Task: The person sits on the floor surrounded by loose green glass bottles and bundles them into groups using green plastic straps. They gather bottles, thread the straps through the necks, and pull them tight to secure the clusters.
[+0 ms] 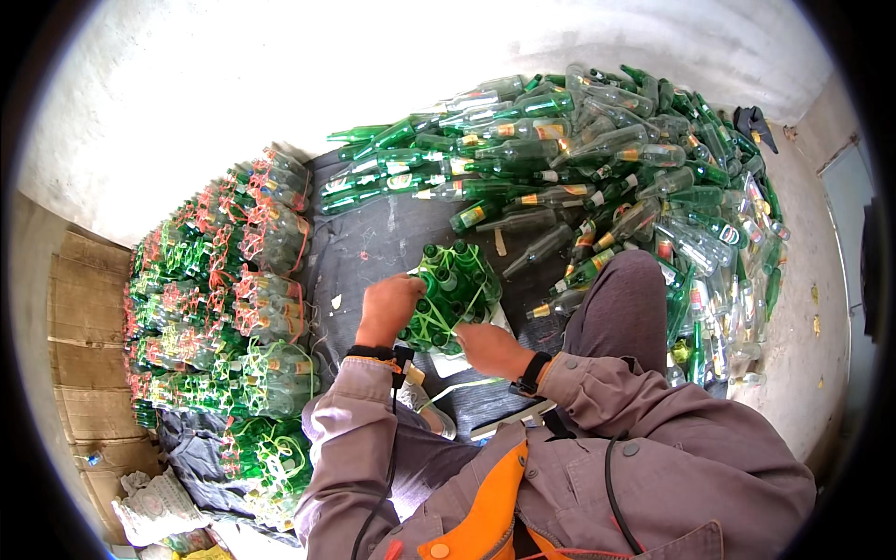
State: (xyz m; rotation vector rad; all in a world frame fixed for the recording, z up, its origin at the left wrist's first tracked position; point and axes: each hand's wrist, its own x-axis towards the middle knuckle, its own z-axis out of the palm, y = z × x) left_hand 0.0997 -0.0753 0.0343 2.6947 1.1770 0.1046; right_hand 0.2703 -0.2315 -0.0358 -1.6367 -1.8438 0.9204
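Several green glass bottles (pixel 451 301) stand upright in a tight bundle before me, with light green plastic strapping (pixel 432 313) crossing between their necks. My left hand (pixel 392 308) is curled at the bundle's left side, gripping the strapping near the upper bottles. At the front right edge, my right hand (pixel 493 348) pinches the strapping between thumb and finger. My fingers partly hide what they grip. Beneath the bundle shows a pale flat board (pixel 448 365). A loose strap end (pixel 465 385) trails below my right hand.
Loose green and clear glass bottles (pixel 518 150) lie heaped at the back and right. Strapped bottle bundles (pixel 217 301) are stacked on the left, by cardboard (pixel 87 315). A dark cloth (pixel 378 231) covers the floor. My bent knee (pixel 619 308) rises at the right.
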